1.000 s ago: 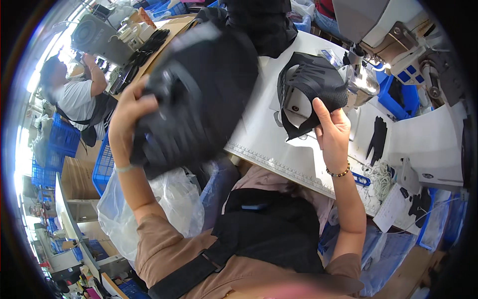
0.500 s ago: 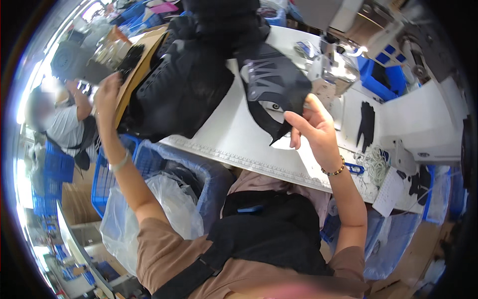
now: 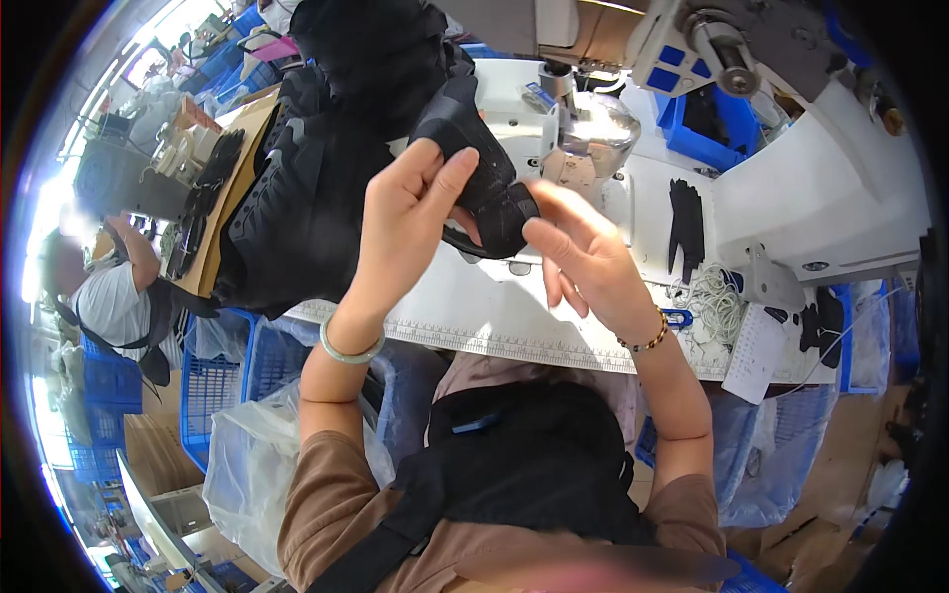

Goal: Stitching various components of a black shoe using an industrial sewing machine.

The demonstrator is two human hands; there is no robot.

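A black shoe upper (image 3: 494, 193) is held above the white table, curled so that its dark inner side shows. My left hand (image 3: 403, 219) is closed on its left part, with the thumb on top and a fingertip showing through the opening. At the right end of the upper, my right hand (image 3: 585, 255) pinches the edge between thumb and forefinger, its other fingers hanging loose. Just beyond my hands stands the shiny metal post of a sewing machine (image 3: 598, 128). On the left a large pile of black shoe uppers (image 3: 306, 198) rests at the table's edge.
Cardboard (image 3: 255, 128) bearing black strips lies left of the pile. Black strips (image 3: 685, 229), tangled white cord (image 3: 720, 308) and a blue bin (image 3: 710, 138) are on the right. Blue crates (image 3: 210, 390) with plastic bags stand below the table. A person (image 3: 117, 296) sits far left.
My left hand has come from the cardboard at the left to the shoe upper and taken hold of it. The upper has turned and curled; my right hand has shifted slightly left.
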